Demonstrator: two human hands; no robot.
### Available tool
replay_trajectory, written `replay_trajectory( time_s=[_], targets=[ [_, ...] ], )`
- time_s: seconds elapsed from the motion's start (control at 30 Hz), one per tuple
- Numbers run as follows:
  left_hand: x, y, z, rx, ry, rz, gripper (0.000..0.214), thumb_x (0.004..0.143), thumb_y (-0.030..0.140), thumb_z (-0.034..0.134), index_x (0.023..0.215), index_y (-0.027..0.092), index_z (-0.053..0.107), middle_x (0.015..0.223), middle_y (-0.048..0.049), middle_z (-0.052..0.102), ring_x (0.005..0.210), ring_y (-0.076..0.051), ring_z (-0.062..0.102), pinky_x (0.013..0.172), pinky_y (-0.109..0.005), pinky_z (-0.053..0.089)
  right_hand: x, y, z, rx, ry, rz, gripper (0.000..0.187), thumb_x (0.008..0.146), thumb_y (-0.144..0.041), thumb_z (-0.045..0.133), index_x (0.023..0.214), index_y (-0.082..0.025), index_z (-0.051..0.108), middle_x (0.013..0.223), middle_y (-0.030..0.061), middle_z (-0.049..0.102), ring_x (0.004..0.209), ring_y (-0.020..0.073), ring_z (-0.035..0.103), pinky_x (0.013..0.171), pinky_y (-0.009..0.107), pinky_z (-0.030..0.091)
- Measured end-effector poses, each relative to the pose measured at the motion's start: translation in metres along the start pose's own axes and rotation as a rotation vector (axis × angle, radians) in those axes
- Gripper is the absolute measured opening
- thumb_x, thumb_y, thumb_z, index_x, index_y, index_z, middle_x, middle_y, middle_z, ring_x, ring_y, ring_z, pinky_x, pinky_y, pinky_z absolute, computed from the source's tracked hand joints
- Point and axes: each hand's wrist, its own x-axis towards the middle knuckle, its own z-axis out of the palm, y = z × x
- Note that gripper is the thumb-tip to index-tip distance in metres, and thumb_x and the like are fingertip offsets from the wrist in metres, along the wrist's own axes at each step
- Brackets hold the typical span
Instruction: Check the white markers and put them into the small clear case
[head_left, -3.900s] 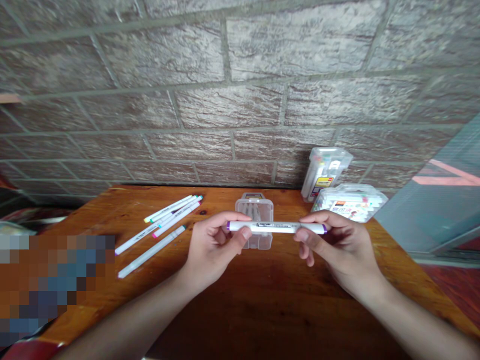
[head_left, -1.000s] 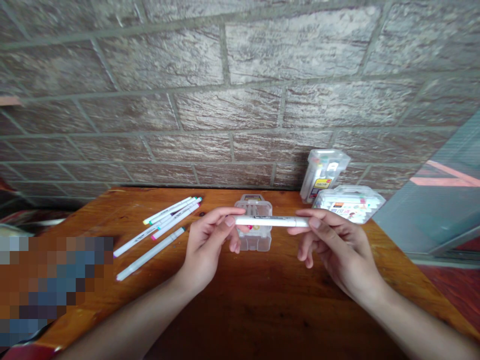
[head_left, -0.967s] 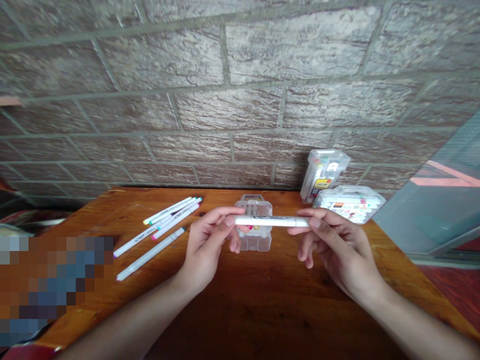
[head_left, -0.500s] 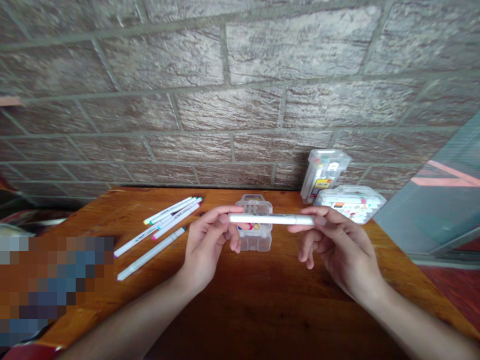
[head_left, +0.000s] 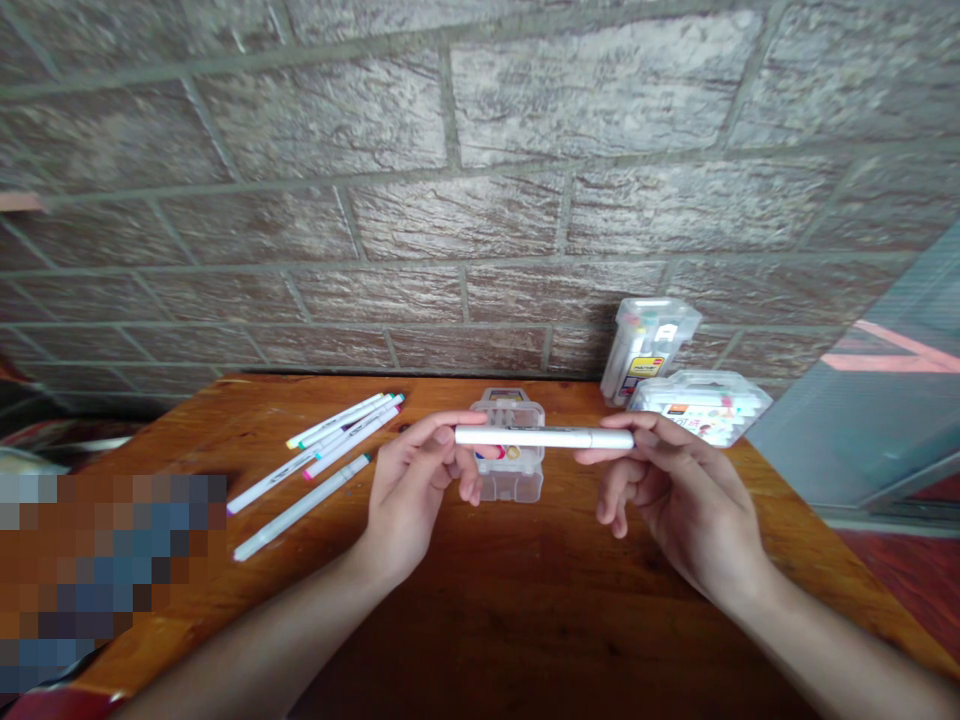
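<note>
A white marker (head_left: pixel 544 437) lies level in the air, held by its two ends. My left hand (head_left: pixel 412 490) pinches the left end between thumb and fingers. On the right end, the fingers of my right hand (head_left: pixel 686 490) are closed, hiding the tip. Behind the marker stands a small clear plastic case (head_left: pixel 512 482) with its lid open, partly covered by the marker and my left fingers. Several white markers with coloured ends (head_left: pixel 352 440) rest in a loose bunch to the left, and a single one (head_left: pixel 300 510) lies nearer to me.
A tall clear case of markers (head_left: pixel 641 350) stands at the back right against the brick wall (head_left: pixel 465 220). Beside it is a wider clear case (head_left: pixel 705 410) with markers inside. Everything sits on a brown wooden table (head_left: pixel 480 620). A blurred-out patch covers the lower left.
The marker has shifted very slightly between my fingers, its right end showing a little more. Both hands stay in nearly the same place.
</note>
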Motion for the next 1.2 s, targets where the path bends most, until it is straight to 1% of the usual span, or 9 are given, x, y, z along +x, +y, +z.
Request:
replay_trajectory(
  time_s=[0.2,0.63,1.2],
  targets=[
    [0.0019,0.0004,0.0008,-0.026,-0.001,0.004,0.028,0.104,0.028,0.060,0.115,0.013,0.081,0.089,-0.0143,0.082,0.055,-0.013,0.059,0.054,-0.026,0.053,0.0000,-0.0004,0.0001,0.009,0.008,0.005,0.018,0.102,-0.025,0.062,0.108,-0.019,0.077,0.094,0.0110,0.086,0.049,0.0197,0.073,0.040,0.026,0.057],
    [0.0008,0.0038,0.0006,-0.074,-0.005,-0.021,0.029,0.102,0.029,0.063,0.114,0.012,0.082,0.088,-0.0169,0.083,0.055,-0.013,0.059,0.054,-0.027,0.054,-0.0009,0.0001,-0.0019,0.019,0.011,0.035,0.019,0.105,-0.027,0.060,0.112,-0.018,0.075,0.097,0.0114,0.085,0.051,0.0193,0.074,0.042,0.026,0.057],
    [0.0008,0.0064,0.0045,-0.079,0.021,-0.041,0.028,0.099,0.029,0.066,0.110,0.009,0.082,0.087,-0.0180,0.082,0.054,-0.014,0.058,0.052,-0.028,0.052,-0.0006,-0.0006,-0.0006,-0.016,0.021,0.040,0.017,0.102,-0.034,0.066,0.110,-0.020,0.074,0.098,0.0107,0.085,0.050,0.0185,0.071,0.042,0.027,0.056]
  ],
)
